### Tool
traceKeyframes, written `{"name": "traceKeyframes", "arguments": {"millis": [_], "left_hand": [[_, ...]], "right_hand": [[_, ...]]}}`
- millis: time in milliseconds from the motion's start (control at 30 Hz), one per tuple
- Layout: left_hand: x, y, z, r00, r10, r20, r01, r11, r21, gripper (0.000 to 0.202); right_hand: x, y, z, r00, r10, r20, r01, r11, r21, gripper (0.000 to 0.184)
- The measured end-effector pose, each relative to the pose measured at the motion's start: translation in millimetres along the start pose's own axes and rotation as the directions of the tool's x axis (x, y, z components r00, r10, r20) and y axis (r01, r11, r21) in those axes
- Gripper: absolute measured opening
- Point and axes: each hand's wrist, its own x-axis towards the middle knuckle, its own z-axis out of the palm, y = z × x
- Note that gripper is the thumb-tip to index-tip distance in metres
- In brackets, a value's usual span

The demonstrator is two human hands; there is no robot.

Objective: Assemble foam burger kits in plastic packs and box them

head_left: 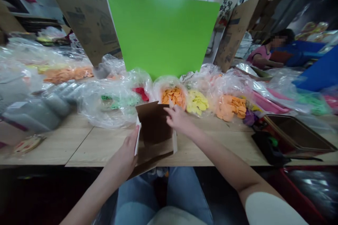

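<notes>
A small cardboard box (155,130), brown inside and white outside, is tilted open toward me at the table's front edge. My left hand (129,147) is closed on its left wall. At the upper right corner of the box, my right hand (178,117) has its fingers bent over the side flap, with the index finger reaching inward. The box's inside looks bare. Just behind the box stands an open plastic bag of orange pieces (173,96), with yellow pieces (196,102) to its right.
Plastic bags of green pieces (118,102) and peach-coloured pieces (231,107) line the wooden table (87,147). An upright green board (163,35) stands behind. A rectangular tin (298,133) sits at right. Grey packages (39,112) lie left. A person (264,52) sits at far right.
</notes>
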Motion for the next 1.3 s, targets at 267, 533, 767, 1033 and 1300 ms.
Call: {"name": "traceKeyframes", "arguments": {"millis": [267, 533, 767, 1033, 1300], "left_hand": [[-13, -41, -24.6, 0.973, -0.205, 0.105, 0.214, 0.973, -0.084, 0.058], [-25, -68, -20.3, 0.934, -0.339, 0.111, 0.355, 0.917, -0.183, 0.020], [-8, -51, -19.0, 0.915, -0.401, 0.049, 0.369, 0.781, -0.504, 0.049], [-85, 23, 59.4, 0.855, -0.017, -0.518, 0.023, 1.000, 0.005, 0.027], [-15, 18, 119.9, 0.995, -0.035, -0.093, 0.069, 0.915, 0.396, 0.074]], "right_hand": [[-3, -12, 49, 0.954, -0.288, -0.080, 0.285, 0.957, -0.048, 0.037], [-34, -23, 81, 0.928, -0.335, 0.163, 0.363, 0.912, -0.190, 0.054], [-22, -5, 65, 0.971, -0.222, 0.093, 0.238, 0.944, -0.227, 0.034], [-22, 18, 61, 0.998, 0.062, -0.015, -0.064, 0.967, -0.247, 0.034], [-23, 29, 61, 0.991, 0.123, -0.057, -0.132, 0.972, -0.196, 0.031]]}}
